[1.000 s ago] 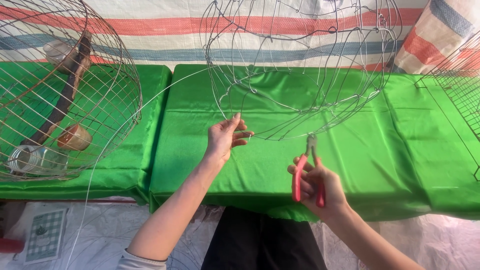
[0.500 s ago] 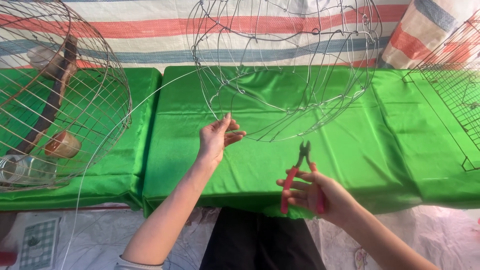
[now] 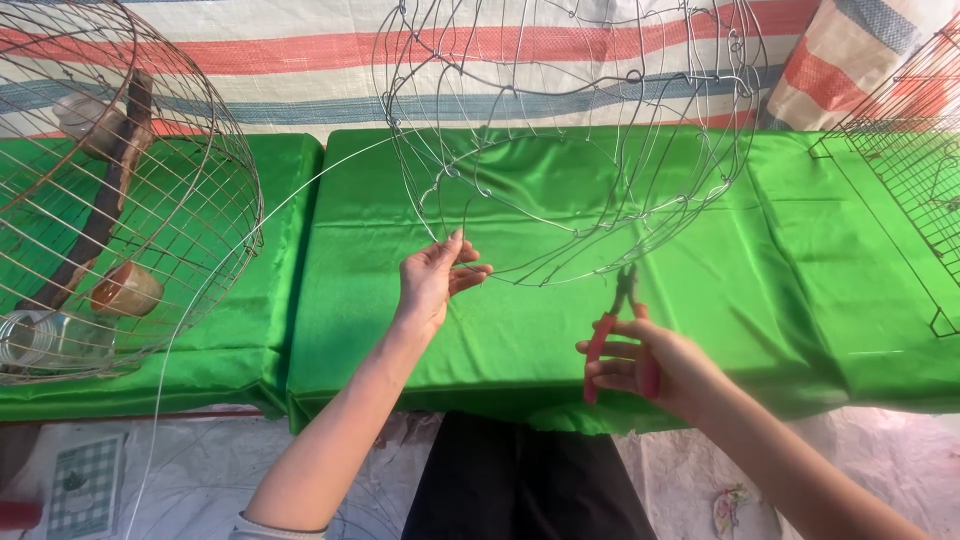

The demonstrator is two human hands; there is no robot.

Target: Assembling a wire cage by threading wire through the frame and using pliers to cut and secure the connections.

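Wire cage frame (image 3: 570,150), its top cut off, hangs over the green table (image 3: 800,300). Left hand (image 3: 432,280) fingers pinch its lower wire; right hand (image 3: 650,365) grips red-handled pliers (image 3: 615,325) just beneath, the handles partly hidden.

Tabletop: my tabletop (image 3: 800,260) wears shiny green cloth.
Far wall: red, blue and white striped tarp (image 3: 300,60).
Floor: pale sheet (image 3: 900,470) near me.
Light: bright daylight.

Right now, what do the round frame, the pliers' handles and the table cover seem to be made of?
The round frame looks like thin bare metal wire, grey and slightly shiny, with twisted loops at the joints. The pliers in the right hand have red handles, probably plastic or rubber sleeves over dark metal. The table cover looks like green satin-like cloth: glossy, with soft folds.
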